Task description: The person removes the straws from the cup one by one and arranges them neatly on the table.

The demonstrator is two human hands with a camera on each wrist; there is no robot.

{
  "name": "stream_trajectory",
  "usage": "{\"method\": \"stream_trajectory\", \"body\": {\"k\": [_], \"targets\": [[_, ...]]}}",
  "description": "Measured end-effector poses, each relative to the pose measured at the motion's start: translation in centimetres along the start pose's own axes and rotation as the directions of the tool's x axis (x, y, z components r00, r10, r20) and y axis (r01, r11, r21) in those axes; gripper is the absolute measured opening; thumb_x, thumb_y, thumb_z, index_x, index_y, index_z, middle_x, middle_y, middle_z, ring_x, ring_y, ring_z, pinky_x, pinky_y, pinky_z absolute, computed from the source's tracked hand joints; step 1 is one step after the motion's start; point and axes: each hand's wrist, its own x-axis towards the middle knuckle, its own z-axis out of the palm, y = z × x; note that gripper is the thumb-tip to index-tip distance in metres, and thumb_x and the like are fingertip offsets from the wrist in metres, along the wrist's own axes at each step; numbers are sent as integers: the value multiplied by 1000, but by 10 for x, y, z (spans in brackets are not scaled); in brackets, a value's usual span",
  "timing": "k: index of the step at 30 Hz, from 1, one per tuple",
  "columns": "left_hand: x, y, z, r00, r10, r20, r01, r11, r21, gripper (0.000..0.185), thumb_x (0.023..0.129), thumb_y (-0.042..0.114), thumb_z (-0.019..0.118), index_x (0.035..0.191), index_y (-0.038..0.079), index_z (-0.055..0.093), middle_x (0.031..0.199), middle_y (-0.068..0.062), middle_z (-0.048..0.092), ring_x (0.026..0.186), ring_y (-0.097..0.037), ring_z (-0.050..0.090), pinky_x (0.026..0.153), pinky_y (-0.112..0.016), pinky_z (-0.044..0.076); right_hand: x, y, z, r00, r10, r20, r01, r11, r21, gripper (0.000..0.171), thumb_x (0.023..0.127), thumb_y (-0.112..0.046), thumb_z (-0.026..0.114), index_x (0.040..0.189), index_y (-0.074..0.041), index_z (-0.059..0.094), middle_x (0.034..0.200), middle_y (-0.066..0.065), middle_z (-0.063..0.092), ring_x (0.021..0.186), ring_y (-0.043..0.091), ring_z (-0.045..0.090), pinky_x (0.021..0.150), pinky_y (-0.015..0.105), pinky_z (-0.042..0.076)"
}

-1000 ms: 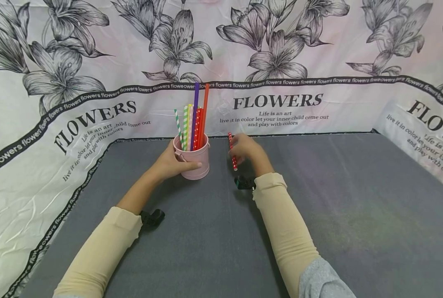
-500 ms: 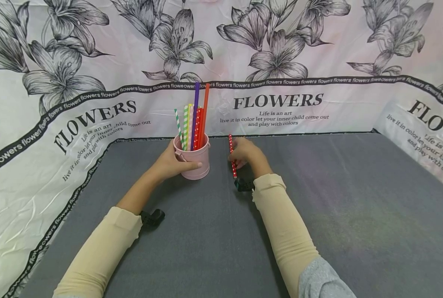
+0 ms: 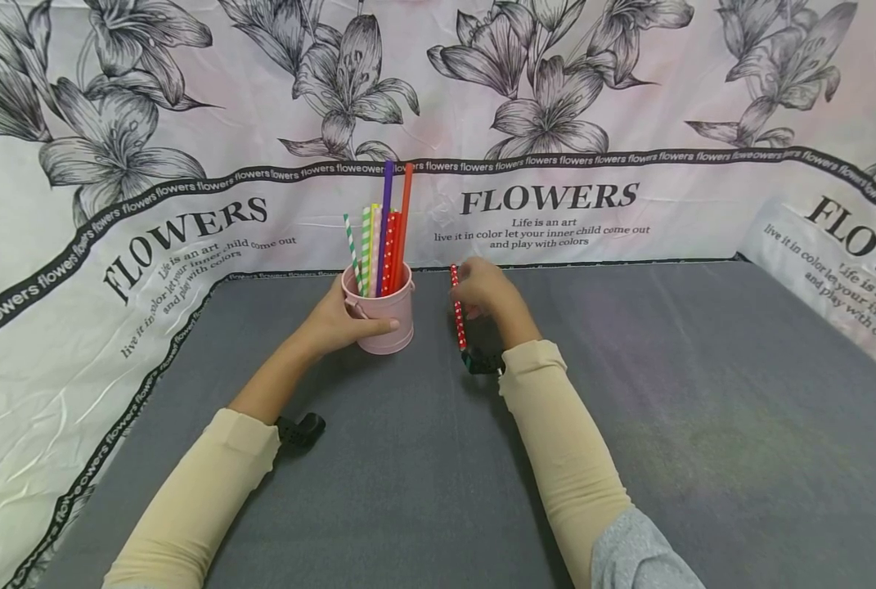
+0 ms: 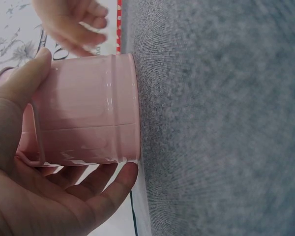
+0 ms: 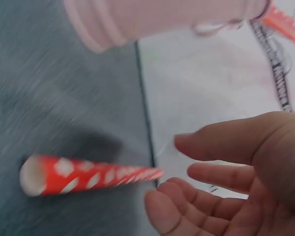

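A pink cup (image 3: 383, 317) is gripped by the left hand (image 3: 334, 323) just left of the middle of the head view, on a grey table (image 3: 438, 458); in the left wrist view the thumb and fingers are seen curled round its side. Several straws (image 3: 380, 241) are stood upright in the cup: green-striped, yellow, purple, orange and red with white dots.

Just right of the cup, a red straw with white dots (image 3: 457, 309) is seen beside the right hand (image 3: 485, 290). In the right wrist view the straw (image 5: 83, 174) is blurred and appears clear of the loosely curled fingers (image 5: 201, 172), so the hand is taken as released.

Behind the table, a white cloth (image 3: 187, 123) printed with grey lilies is hung. On it "FLOWERS" (image 3: 550, 199) is printed large, with "Life is an art" and "live it in color let your inner child come out and play with colors" below.
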Motion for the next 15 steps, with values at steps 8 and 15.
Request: {"method": "stream_trajectory", "body": {"k": [8,15], "targets": [[-1,1,0,1000,-6,0,6,1000,0,99,79,26,87,154,17,24,143,-8,45,128,-29,47,109,-55,36,-20,-37,-3,933,-260,-248,284,956,69,29,95,-12,62,122,-2,63,114,16,66,94,33,66,79,39,55],[-1,0,0,1000,21,6,-21,1000,-15,97,79,24,87,153,17,25,142,-5,47,126,-26,49,108,-52,39,-28,-61,13,784,-525,-330,565,824,30,22,94,-5,63,114,2,69,102,14,70,91,23,65,80,35,54]]}}
